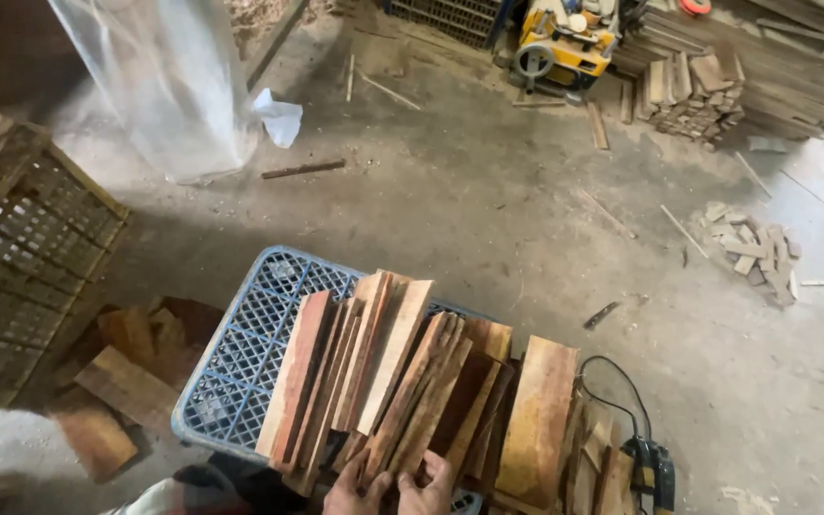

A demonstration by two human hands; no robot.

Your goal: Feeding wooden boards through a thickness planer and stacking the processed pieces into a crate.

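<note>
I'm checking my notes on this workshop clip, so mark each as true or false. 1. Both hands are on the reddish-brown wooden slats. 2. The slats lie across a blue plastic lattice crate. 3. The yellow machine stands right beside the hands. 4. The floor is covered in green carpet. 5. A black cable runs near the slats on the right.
1. True: the left hand and right hand grip the near ends of the reddish-brown wooden slats.
2. True: they rest on the blue plastic lattice crate.
3. False: the yellow machine stands far off, at the top of the view.
4. False: the floor is bare, dusty grey.
5. True: the black cable loops there.
</note>
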